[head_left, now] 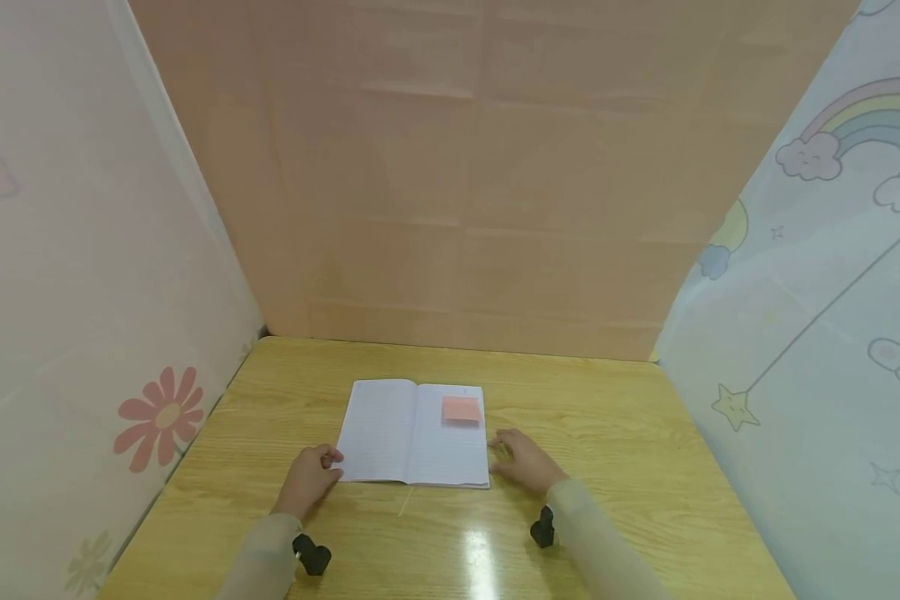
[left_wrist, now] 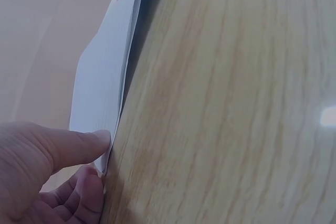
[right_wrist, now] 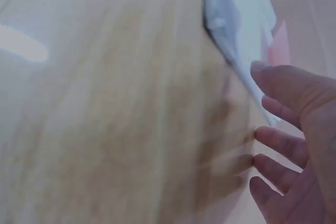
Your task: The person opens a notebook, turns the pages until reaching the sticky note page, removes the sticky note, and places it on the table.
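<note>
An open lined notebook (head_left: pixel 375 433) lies flat on the wooden table, a pink sticky note (head_left: pixel 461 409) on the upper part of its right page. At its lower left corner, my left hand (head_left: pixel 309 482) pinches the edge. In the left wrist view the thumb (left_wrist: pixel 86 148) lies on the page, with the curled fingers below at the edge. My right hand (head_left: pixel 527 462) is beside the notebook's right edge. The right wrist view shows its fingers (right_wrist: pixel 281 148) spread and loosely bent, with nothing held and the thumb close to the page edge.
The wooden table (head_left: pixel 607 417) extends around the notebook. A thin ribbon (head_left: pixel 406 501) sticks out below the spine. A brown paper-like panel (head_left: pixel 457 208) stands behind the table, with patterned walls on the left (head_left: pixel 60 333) and right (head_left: pixel 817 350).
</note>
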Demonstrator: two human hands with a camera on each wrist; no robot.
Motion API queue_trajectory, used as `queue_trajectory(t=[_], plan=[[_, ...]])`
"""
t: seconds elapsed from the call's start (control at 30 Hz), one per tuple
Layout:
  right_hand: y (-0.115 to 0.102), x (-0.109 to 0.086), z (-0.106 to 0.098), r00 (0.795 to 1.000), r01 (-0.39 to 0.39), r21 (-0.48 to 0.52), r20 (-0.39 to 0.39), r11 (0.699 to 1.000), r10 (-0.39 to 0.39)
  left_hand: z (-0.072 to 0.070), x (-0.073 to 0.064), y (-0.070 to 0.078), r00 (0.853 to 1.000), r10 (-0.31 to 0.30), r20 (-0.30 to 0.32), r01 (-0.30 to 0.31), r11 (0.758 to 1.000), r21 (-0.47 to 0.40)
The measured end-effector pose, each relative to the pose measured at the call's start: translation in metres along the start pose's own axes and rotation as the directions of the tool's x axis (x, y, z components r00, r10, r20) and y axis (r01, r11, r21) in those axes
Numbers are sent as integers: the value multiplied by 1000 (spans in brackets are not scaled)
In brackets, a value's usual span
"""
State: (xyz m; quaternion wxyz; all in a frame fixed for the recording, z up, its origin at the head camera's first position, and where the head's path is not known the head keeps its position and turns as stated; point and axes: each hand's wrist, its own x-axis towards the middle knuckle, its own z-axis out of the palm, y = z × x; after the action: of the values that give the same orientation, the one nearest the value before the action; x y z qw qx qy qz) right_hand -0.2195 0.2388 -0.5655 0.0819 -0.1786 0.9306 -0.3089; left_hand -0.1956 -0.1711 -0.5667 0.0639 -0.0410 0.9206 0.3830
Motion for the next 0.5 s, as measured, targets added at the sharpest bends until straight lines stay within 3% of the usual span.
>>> queue_trajectory(t=[0.3, 0.5], plan=[[-26, 26, -16, 983, -54, 86, -172, 995, 68, 0, -1, 0, 1000, 9, -3, -9, 1000, -6], [-42, 46, -17, 974, -43, 167, -212, 985, 78, 0, 0, 0, 1000, 11, 0, -11, 1000, -10]])
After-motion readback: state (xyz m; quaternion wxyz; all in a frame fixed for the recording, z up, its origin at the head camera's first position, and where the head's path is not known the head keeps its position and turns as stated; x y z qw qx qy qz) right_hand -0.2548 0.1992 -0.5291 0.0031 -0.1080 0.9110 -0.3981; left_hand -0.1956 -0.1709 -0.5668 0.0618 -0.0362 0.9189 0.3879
